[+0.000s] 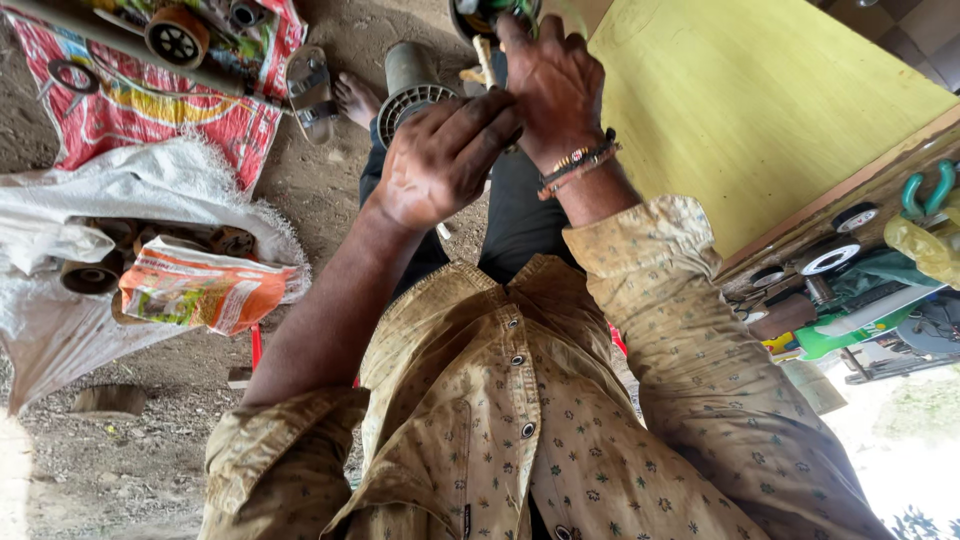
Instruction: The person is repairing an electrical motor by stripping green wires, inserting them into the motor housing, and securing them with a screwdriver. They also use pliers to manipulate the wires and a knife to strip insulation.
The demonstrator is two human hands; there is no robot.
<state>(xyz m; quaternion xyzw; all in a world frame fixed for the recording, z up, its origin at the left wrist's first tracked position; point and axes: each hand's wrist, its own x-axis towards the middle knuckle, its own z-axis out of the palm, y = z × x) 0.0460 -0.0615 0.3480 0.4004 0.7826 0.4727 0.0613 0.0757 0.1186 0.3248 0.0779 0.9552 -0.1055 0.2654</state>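
The white sack (60,310) on the dirt floor is holding dusty rollers (92,275). Above the lap, the left hand (440,160) is curling beside a finned metal part (405,100); the right hand (550,85) is grasping a green tool (485,15).

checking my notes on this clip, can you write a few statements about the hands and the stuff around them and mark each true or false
1. The right hand wears a beaded wristband. True.
2. The left hand rests on the white sack. False: it is raised by the grey finned metal part, away from the sack.
3. The yellow board lies on the person's right. True.
4. The person's shirt is plain blue. False: it is tan with a small pattern.
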